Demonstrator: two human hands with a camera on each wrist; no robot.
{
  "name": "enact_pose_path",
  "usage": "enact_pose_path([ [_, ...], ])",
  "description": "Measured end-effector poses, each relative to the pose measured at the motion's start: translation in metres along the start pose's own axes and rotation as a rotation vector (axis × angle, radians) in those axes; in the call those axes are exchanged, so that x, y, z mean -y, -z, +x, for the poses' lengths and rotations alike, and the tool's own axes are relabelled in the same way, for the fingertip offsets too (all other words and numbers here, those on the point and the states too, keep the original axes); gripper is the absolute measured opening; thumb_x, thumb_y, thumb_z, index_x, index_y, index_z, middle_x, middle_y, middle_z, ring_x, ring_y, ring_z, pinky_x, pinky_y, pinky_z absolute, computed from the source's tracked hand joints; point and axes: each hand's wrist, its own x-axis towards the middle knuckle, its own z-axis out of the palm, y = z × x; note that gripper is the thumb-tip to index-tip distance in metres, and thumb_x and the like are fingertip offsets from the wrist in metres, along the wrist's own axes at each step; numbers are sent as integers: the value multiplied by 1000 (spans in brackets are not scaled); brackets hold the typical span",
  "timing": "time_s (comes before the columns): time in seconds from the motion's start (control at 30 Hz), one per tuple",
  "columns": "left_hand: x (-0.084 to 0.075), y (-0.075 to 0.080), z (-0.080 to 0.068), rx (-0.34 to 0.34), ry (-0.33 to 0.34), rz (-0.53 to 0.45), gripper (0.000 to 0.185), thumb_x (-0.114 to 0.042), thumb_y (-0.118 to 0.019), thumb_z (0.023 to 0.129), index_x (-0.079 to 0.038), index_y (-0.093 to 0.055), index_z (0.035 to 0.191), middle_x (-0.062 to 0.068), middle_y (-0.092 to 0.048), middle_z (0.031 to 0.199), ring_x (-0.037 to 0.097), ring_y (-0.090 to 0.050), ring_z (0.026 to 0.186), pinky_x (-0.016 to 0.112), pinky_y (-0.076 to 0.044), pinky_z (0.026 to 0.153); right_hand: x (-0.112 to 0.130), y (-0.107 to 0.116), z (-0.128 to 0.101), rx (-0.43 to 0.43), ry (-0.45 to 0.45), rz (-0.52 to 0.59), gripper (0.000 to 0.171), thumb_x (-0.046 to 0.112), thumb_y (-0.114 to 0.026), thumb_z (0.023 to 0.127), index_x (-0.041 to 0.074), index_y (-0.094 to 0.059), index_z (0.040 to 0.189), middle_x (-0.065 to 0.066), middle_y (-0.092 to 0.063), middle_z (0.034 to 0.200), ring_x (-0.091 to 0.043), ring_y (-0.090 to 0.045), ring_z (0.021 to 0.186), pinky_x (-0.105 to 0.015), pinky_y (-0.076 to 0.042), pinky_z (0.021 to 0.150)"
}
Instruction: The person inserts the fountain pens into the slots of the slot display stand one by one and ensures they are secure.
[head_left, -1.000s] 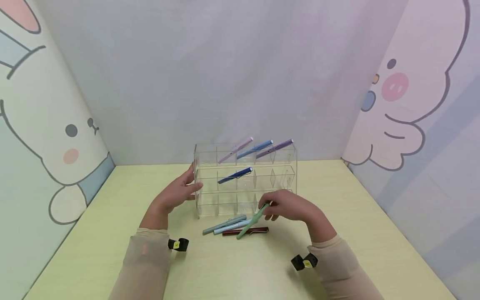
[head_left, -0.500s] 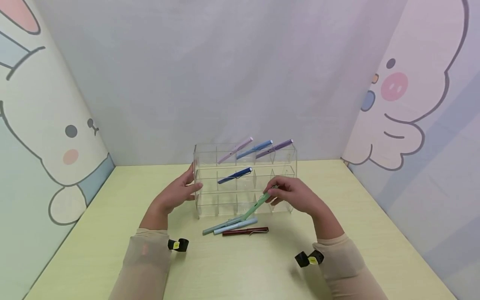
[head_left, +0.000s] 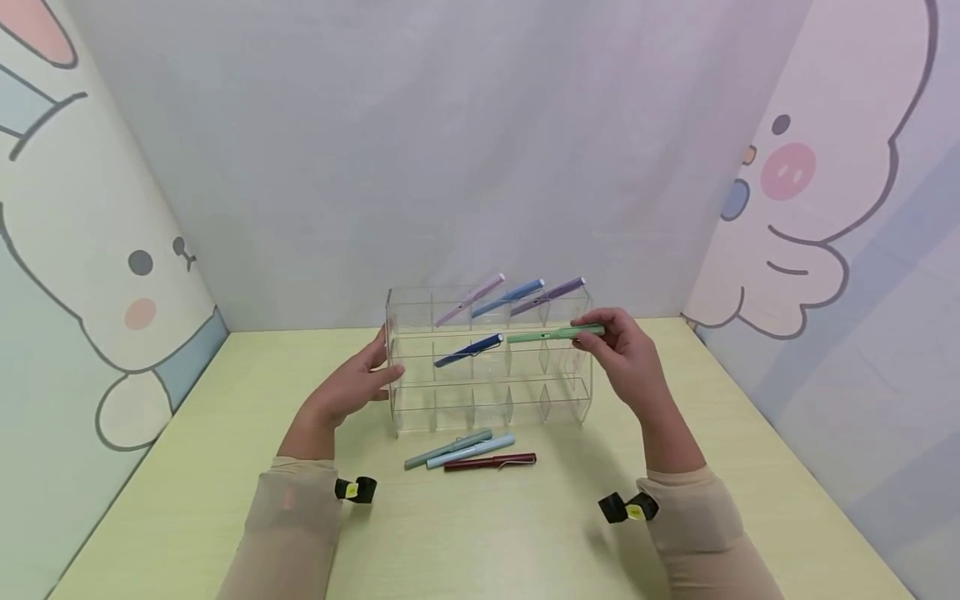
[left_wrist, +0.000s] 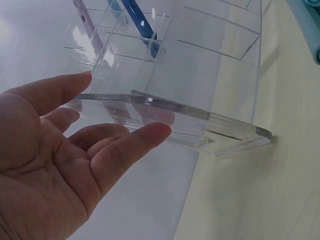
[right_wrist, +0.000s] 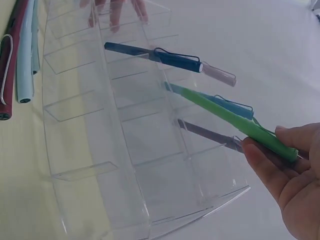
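My right hand (head_left: pixel 626 354) pinches a light green pen (head_left: pixel 555 334) near its right end, holding it almost level in front of the rack's middle tier. The clear acrylic rack (head_left: pixel 491 384) has three tiers of small compartments. At its left side panel, my left hand (head_left: pixel 352 387) holds the edge, thumb in front and fingers on the outer side. A pink pen (head_left: pixel 471 300), a blue pen (head_left: pixel 508 298) and a purple pen (head_left: pixel 548 296) lean in the top tier. One dark blue pen (head_left: pixel 469 351) leans in the middle tier. The right wrist view shows the green pen (right_wrist: pixel 240 122) between thumb and fingers.
On the table (head_left: pixel 450 542) before the rack lie a grey-green pen (head_left: pixel 448 449), a light blue pen (head_left: pixel 471 451) and a dark red pen (head_left: pixel 491 462). A pale curtain (head_left: pixel 480 150) hangs behind, and cartoon-printed panels flank both sides.
My right hand has lifted the green pen from above the table pens up and right, and the pen has turned from slanted to nearly level. My left hand has stayed put.
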Motion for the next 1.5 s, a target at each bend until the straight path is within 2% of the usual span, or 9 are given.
enact_pose_path([
  [0.17, 0, 0, 0, -6, 1, 6, 74, -29, -55, 94, -49, -3, 143, 2, -14, 153, 35, -33, 130, 53, -43, 91, -18, -8, 2, -42, 19, -129, 22, 23, -60, 91, 16, -56, 112, 1, -63, 99, -13, -64, 89, -20, -52, 75],
  [0.3, -1, -1, 0, -11, 5, 13, 73, -30, -55, 94, -50, -4, 143, 0, -16, 153, 35, -33, 130, 53, -43, 91, -26, -15, 3, -44, 57, -166, 27, 21, -61, 91, 15, -53, 116, 0, -63, 104, -12, -64, 91, -20, -52, 75],
  [0.43, -1, -1, 0, -8, 6, 11, 73, -30, -54, 94, -49, -4, 143, 1, -16, 153, 36, -32, 130, 53, -43, 92, -31, -22, 4, -58, 81, -137, 39, 16, -61, 91, 13, -44, 126, -3, -60, 116, -16, -63, 95, -19, -51, 77],
  [0.57, -1, 0, -1, -5, 7, 2, 74, -29, -55, 94, -49, -3, 143, 1, -15, 153, 36, -32, 130, 53, -43, 92, -28, -32, 5, -83, 86, -51, 44, 9, -61, 90, 11, -39, 129, -9, -58, 118, -21, -63, 99, -19, -51, 78],
  [0.7, -1, 1, -2, -11, 10, 5, 74, -31, -55, 94, -49, -3, 143, 1, -15, 153, 36, -31, 131, 53, -43, 92, -16, -44, 3, -105, 87, 9, 40, 2, -59, 89, 2, -41, 125, -17, -58, 116, -28, -63, 99, -21, -51, 78],
  [0.87, -1, 0, -2, -11, 8, 10, 74, -31, -55, 94, -48, -3, 144, 3, -15, 153, 37, -30, 131, 53, -43, 92, -11, -56, 2, -118, 109, 12, 30, 0, -58, 90, -7, -48, 117, -21, -60, 109, -34, -63, 94, -27, -53, 77],
  [1.2, -3, 0, -1, -2, 3, 11, 74, -30, -54, 94, -47, -2, 144, 4, -14, 154, 37, -32, 130, 53, -43, 92, -46, -66, 5, -88, 73, 8, 30, 7, -56, 93, 3, -56, 122, -11, -61, 113, -28, -65, 94, -23, -53, 74],
  [1.33, -4, -1, -2, -4, 6, 13, 73, -30, -54, 95, -48, -3, 144, 2, -16, 153, 37, -32, 130, 53, -43, 92, -51, -67, 6, -81, 100, -2, 34, 9, -55, 93, 5, -56, 126, -8, -61, 117, -26, -65, 94, -22, -52, 75],
  [1.5, -4, -1, -1, -2, 6, 7, 73, -29, -54, 95, -48, -3, 144, 3, -16, 153, 37, -32, 130, 54, -42, 93, -52, -68, 5, -79, 131, -28, 36, 8, -54, 93, 4, -55, 129, -6, -60, 118, -14, -65, 92, -22, -52, 75],
])
